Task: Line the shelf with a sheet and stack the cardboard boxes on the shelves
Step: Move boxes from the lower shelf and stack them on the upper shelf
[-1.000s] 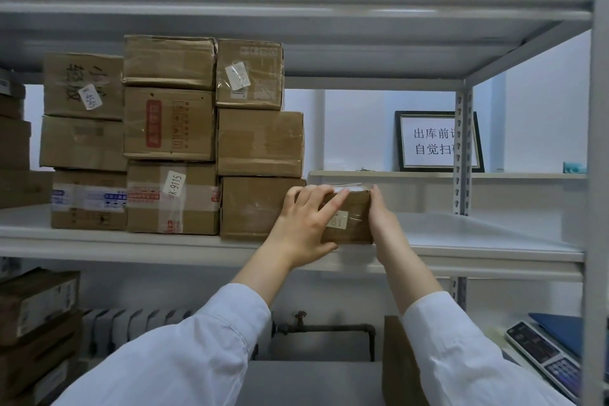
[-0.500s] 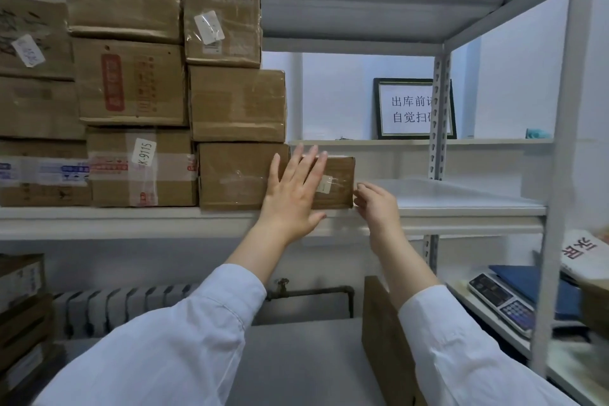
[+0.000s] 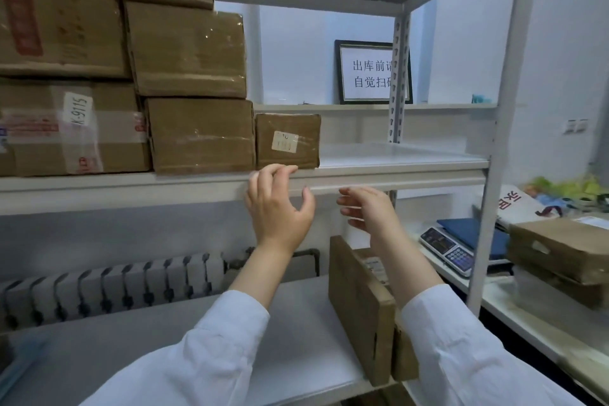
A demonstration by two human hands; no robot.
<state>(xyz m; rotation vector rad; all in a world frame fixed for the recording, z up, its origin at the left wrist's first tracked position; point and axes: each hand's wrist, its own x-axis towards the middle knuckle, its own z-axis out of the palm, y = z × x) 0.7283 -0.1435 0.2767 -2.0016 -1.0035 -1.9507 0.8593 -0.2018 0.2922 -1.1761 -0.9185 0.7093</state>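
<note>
A small cardboard box (image 3: 287,141) with a pale label stands on the middle shelf (image 3: 402,160), pressed against a larger taped box (image 3: 201,135) at the right end of a stack of several boxes (image 3: 184,49). A white sheet covers the shelf surface to its right. My left hand (image 3: 278,206) hovers just below the shelf's front edge, fingers loosely curled, holding nothing. My right hand (image 3: 367,209) is beside it, fingers relaxed, also free of the box.
On the lower shelf (image 3: 296,333) a flat cardboard box (image 3: 362,306) stands on edge. A scale (image 3: 451,249) and more boxes (image 3: 560,250) sit on a table at right. A framed sign (image 3: 369,72) leans against the back wall, and a radiator (image 3: 112,287) is lower left.
Both hands have let go of the small box and dropped back below the shelf edge. The view has shifted right and down.
</note>
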